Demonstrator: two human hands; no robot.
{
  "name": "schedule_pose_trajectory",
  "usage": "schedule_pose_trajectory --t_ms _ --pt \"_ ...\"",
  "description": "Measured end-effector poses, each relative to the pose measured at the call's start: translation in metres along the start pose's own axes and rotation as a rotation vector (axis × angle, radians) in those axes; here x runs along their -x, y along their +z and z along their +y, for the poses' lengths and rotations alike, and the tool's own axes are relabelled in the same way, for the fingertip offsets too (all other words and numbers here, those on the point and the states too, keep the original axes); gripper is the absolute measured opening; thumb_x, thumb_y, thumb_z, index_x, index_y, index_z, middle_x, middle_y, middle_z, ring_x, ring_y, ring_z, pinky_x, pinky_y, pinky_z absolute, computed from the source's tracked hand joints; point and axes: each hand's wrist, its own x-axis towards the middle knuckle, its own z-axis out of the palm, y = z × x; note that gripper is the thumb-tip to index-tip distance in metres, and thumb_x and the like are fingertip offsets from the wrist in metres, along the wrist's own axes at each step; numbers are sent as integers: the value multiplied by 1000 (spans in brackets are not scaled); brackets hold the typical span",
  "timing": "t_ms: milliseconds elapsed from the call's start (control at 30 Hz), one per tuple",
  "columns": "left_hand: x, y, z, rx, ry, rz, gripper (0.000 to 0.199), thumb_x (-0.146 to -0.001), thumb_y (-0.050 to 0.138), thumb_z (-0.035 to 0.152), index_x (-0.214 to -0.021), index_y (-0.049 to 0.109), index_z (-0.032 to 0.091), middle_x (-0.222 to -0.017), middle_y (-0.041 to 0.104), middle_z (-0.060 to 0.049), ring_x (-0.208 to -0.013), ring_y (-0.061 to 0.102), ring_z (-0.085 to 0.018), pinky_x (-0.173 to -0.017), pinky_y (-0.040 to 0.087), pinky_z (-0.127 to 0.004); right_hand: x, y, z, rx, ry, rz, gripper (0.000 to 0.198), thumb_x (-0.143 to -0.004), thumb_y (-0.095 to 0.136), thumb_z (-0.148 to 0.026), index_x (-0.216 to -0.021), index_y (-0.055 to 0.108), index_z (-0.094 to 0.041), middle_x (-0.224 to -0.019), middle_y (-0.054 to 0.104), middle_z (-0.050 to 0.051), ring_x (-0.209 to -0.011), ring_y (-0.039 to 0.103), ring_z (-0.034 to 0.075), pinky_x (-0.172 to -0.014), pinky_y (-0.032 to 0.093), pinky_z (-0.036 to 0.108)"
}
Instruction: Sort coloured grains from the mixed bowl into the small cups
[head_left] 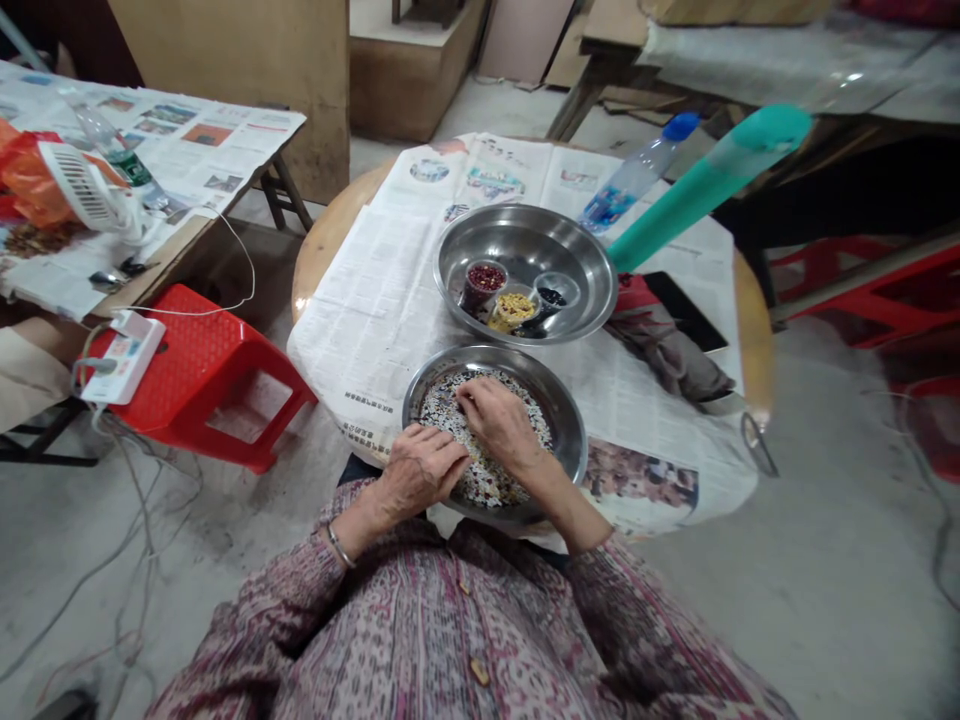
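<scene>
A steel basin (574,440) on the table's near side holds a spread of mixed grains (487,487), mostly pale with yellow and dark bits. My right hand (496,415) is over the grains, fingertips pinched together; whatever is between them is hidden. Across the basin's left rim lies my left hand (426,462), its fingers curled together above the grains, contents not visible. Just beyond stands a larger steel basin (525,226) with three clear cups inside: dark red beans (486,277), yellow kernels (514,308) and black beans (553,297).
Newspaper (360,300) covers the round table. Behind the far basin are a plastic bottle (626,185) and a long green tube (705,190). A dark flat tablet-like object (686,310) and grey cloth (682,360) lie right. A red stool (210,375) bearing a power strip (126,358) stands left.
</scene>
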Motion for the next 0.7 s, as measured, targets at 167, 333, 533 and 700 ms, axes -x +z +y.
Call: schedule_pose_trajectory --t_ms 167,333,533,700 --pt "0 0 0 0 -1 -12 28 -101 48 30 -82 64 18 -77 66 -3 -76 60 -16 -74 41 -33 -7 -4 -3 246 -6 -147 22 -95 43 -13 -92 65 -17 -92 68 11 -91 57 23 -80 42 31" --pt "0 -1 1 -5 2 -19 28 -101 47 30 -82 64 18 -76 66 -3 -75 60 -17 -73 41 -33 -14 -4 -11 350 39 -245 27 -92 41 -8 -92 66 -16 -93 68 12 -92 56 23 -77 40 32" --pt "0 1 0 4 8 11 27 -101 48 29 -82 64 18 -75 67 -2 -75 60 -17 -72 41 -33 -21 -11 -19 394 74 -331 28 -92 40 -6 -100 66 -14 -100 68 14 -98 56 24 -78 40 31" --pt "0 -1 0 13 0 -4 29 -102 47 30 -82 64 18 -76 67 -2 -76 60 -17 -73 42 -33 -25 -13 -22 408 82 -369 29 -92 39 -6 -104 65 -13 -103 67 15 -101 56 25 -78 40 31"
